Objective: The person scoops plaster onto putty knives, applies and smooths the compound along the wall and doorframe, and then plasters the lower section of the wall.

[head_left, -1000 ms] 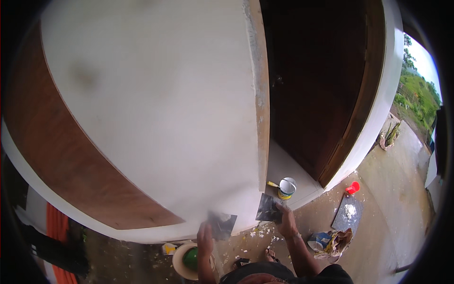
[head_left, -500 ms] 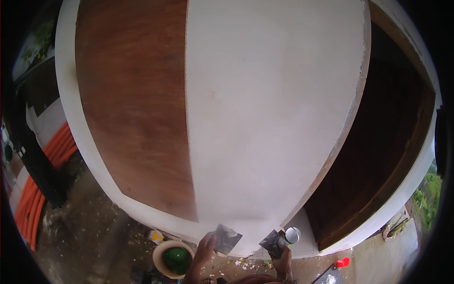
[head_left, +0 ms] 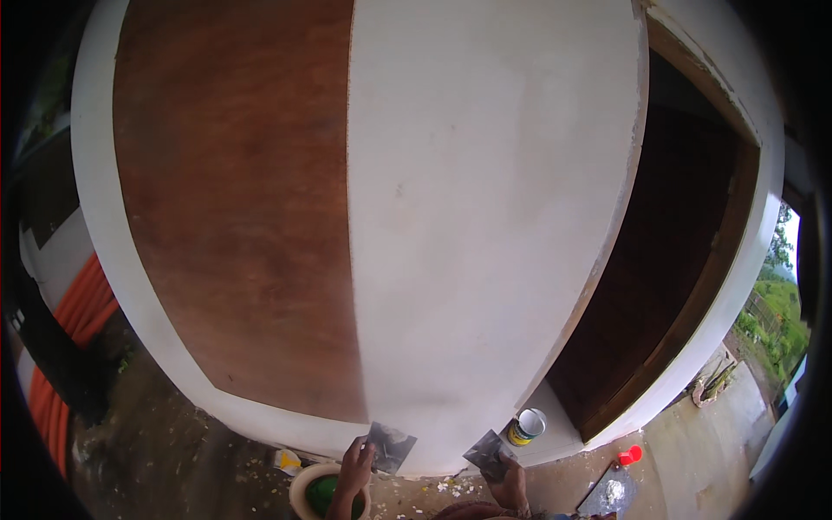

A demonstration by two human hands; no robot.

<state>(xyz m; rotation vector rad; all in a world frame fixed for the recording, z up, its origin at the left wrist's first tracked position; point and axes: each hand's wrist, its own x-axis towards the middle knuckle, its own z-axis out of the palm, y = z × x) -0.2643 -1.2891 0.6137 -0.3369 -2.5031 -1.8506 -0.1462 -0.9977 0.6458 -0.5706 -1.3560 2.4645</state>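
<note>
Your left hand (head_left: 354, 468) holds a flat metal blade (head_left: 390, 446) with the fingers closed around its lower edge; the blade stands up in front of the bottom of the white panel (head_left: 485, 217), very near it, but whether it touches I cannot tell. Your right hand (head_left: 513, 484) grips a second blade (head_left: 488, 453), tilted, also with the fingers closed on it, low on the same panel. Both blades look dark and smeared with filler.

The step in hand seems to be skimming the white panel, beside the brown panel (head_left: 234, 199) that is not coated. To do it well, use one blade as the carrier and the other to spread. Take only a little filler on the working edge and keep that edge clean at the corners, so it leaves no lines. Lay the blade at a low angle on the panel and pull in one long, steady stroke; press evenly along the whole edge. Near the straight border with the brown panel, move parallel to the border, so the filler does not cross it.

A can (head_left: 525, 425) stands just right of your right hand, at the foot of the door frame (head_left: 624, 225); a bowl (head_left: 305, 487) with something green inside lies under your left hand. Mind both when you step or lower the blades. The floor (head_left: 173, 451) has white crumbs, so watch your feet.
</note>
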